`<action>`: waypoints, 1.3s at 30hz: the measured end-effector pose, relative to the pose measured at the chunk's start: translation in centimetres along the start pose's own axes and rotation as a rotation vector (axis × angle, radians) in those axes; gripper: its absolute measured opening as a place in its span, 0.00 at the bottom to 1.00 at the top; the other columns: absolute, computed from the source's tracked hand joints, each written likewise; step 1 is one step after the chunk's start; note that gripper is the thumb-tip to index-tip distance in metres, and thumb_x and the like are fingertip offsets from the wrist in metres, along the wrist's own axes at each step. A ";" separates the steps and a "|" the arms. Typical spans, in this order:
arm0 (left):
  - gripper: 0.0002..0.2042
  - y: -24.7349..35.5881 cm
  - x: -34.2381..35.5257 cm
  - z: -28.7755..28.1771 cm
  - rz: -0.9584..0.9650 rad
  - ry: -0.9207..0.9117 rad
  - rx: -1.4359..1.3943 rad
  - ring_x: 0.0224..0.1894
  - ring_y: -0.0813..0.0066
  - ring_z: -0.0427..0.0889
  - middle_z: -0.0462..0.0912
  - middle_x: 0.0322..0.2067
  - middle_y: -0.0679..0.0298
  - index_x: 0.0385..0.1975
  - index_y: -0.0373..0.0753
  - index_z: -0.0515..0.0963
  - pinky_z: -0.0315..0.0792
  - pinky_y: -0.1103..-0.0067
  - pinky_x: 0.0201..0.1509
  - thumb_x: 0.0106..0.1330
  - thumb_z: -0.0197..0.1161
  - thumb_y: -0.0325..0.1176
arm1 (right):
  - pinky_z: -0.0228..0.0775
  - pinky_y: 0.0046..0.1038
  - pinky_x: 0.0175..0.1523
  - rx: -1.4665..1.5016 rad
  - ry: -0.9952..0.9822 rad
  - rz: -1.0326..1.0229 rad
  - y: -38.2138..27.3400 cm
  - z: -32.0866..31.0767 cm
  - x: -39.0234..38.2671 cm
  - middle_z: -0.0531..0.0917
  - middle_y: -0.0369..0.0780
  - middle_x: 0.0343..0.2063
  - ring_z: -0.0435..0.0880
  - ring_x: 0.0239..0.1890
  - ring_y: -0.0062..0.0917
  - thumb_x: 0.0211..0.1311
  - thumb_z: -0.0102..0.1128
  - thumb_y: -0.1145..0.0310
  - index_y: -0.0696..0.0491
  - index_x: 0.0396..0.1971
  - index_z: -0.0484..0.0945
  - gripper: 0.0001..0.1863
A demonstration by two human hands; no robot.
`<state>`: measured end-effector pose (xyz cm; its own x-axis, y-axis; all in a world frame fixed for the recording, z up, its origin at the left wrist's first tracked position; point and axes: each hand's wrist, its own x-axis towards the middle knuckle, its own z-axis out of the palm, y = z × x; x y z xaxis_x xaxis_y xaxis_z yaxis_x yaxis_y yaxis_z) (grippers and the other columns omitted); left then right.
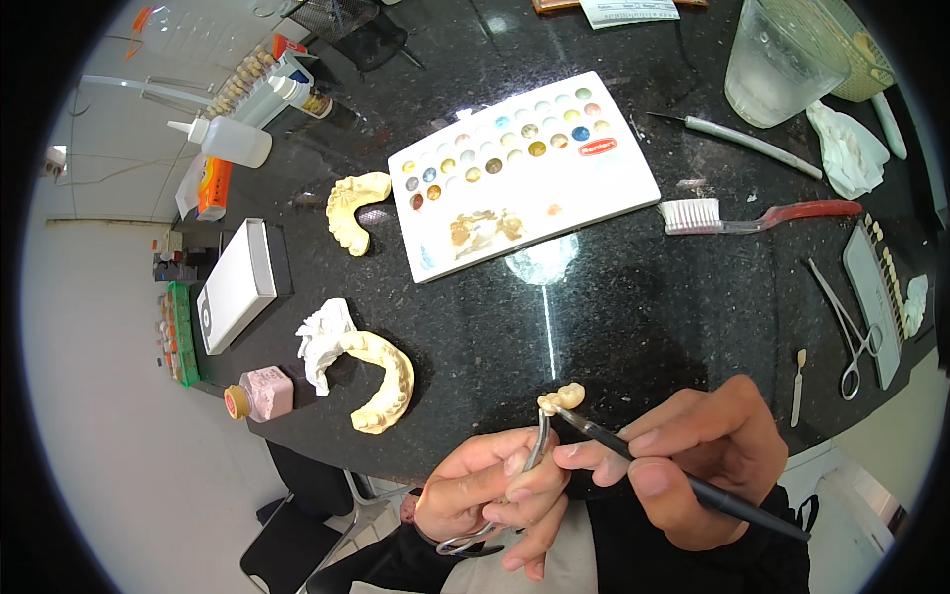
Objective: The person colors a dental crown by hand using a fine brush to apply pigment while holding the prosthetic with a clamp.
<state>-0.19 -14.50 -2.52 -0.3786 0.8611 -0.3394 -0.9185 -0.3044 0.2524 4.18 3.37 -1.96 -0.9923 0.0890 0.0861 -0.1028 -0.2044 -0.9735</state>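
Note:
My left hand [505, 485] is closed round a pair of curved metal forceps [537, 444], its finger rings low by my palm. The forceps' tips grip a small cream dental bridge [567, 397] above the table's near edge. My right hand [698, 460] pinches a slim dark-handled brush [712, 495], and its tip meets the bridge beside the forceps. Beyond lies a white palette [524, 178] with rows of coloured wells and brown smears of paint. To the left are a horseshoe-shaped dental model [386, 381], crumpled white tissue [325, 337] and a smaller yellowish model [353, 210].
On the right lie a red-handled toothbrush [762, 216], a metal-handled tool [752, 146], scissor-handled forceps [841, 327] and a tooth shade guide [876, 307]. A clear cup [782, 64] stands far right. Leftward are a white box [237, 285], a pink jar [265, 393] and a squeeze bottle [233, 142].

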 end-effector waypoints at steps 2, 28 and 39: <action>0.14 -0.1 -0.1 0.0 0.008 0.008 -0.010 0.13 0.78 0.69 0.55 0.11 0.72 0.22 0.39 0.58 0.74 0.79 0.21 0.66 0.35 0.41 | 0.77 0.27 0.32 -0.011 -0.028 -0.002 0.0 -0.2 0.0 0.75 0.51 0.19 0.80 0.24 0.29 0.51 0.54 0.76 0.64 0.27 0.62 0.10; 0.16 0.0 -0.4 0.3 -0.089 0.051 0.185 0.15 0.76 0.69 0.56 0.13 0.70 0.23 0.37 0.59 0.74 0.75 0.28 0.64 0.41 0.44 | 0.77 0.25 0.31 0.086 0.262 0.041 -1.3 2.0 -1.1 0.73 0.47 0.16 0.80 0.23 0.30 0.55 0.50 0.70 0.60 0.27 0.58 0.12; 0.15 -0.5 -0.8 0.3 0.000 -0.020 0.277 0.18 0.79 0.68 0.56 0.15 0.70 0.25 0.35 0.62 0.74 0.75 0.31 0.66 0.37 0.41 | 0.74 0.18 0.22 0.015 0.176 0.051 -2.0 1.2 -1.8 0.75 0.51 0.18 0.78 0.17 0.24 0.53 0.53 0.68 0.61 0.27 0.59 0.14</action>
<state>0.59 -14.89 -2.07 -0.3739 0.8696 -0.3225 -0.8512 -0.1836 0.4917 6.10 2.49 0.10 -0.9690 0.2470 -0.0030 -0.0550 -0.2279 -0.9721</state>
